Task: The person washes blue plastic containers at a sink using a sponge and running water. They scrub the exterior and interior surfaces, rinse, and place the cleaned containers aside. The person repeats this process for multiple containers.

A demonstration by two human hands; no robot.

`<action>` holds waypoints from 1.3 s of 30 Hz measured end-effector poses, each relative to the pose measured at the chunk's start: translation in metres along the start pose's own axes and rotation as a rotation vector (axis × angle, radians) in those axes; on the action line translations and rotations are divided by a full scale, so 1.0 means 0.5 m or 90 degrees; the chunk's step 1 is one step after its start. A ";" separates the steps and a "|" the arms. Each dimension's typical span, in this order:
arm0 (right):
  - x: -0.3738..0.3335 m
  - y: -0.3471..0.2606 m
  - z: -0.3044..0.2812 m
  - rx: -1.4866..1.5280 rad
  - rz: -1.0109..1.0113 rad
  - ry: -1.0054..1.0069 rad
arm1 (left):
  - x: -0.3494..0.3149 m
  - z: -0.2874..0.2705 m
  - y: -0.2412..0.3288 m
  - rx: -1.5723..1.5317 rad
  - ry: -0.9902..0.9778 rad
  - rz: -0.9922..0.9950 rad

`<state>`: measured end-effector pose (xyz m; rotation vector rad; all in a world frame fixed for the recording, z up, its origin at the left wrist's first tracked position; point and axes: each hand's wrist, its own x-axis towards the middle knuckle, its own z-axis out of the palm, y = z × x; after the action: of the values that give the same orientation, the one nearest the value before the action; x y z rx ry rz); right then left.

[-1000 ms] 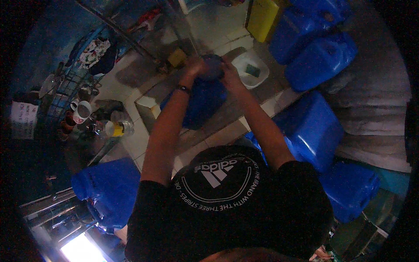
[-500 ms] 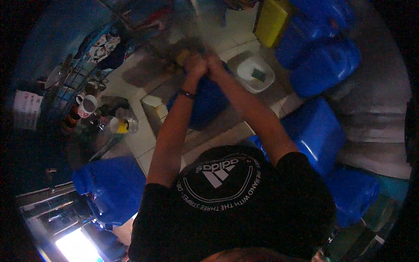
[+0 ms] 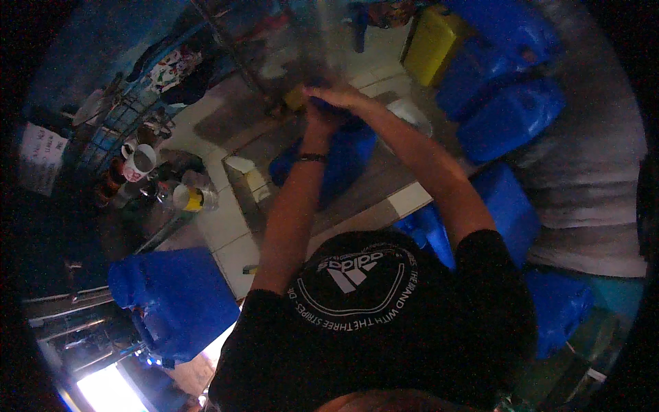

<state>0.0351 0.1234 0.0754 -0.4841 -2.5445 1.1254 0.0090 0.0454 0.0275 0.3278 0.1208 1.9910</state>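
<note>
A blue jerry can [image 3: 347,168] stands tilted in a tiled sink [image 3: 240,182] in front of me. Both my arms reach forward to its top end. My left hand [image 3: 317,122], with a dark band at the wrist, grips the can's top. My right hand [image 3: 341,97] lies over the same spot, fingers pointing left and touching my left hand. The can's cap is hidden under my hands, and the picture is blurred there. My black printed shirt fills the lower middle of the view.
Several blue jerry cans [image 3: 508,117] and a yellow one [image 3: 429,44] stand at the right. Another blue can [image 3: 175,302] sits at the lower left. A white bowl [image 3: 414,113] is beside the sink. Mugs [image 3: 141,163] and a yellow cup [image 3: 189,199] stand on the left counter.
My hands have drawn together at the can's top, the right one now over the left. The can and my hands sit farther forward in the picture.
</note>
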 end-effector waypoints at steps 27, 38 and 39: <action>-0.143 0.272 0.075 -0.335 -0.009 0.412 | 0.129 0.076 0.050 1.612 0.014 0.122; -0.025 0.037 -0.017 -0.169 -0.110 0.122 | 0.001 0.098 0.104 0.718 0.390 0.119; -0.017 0.017 -0.019 -0.239 -0.120 0.071 | 0.004 0.107 0.095 0.532 0.400 0.093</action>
<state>0.0482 0.1314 0.0738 -0.3718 -2.6401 0.5418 -0.0179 0.0233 0.0898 0.2199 1.3749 2.0360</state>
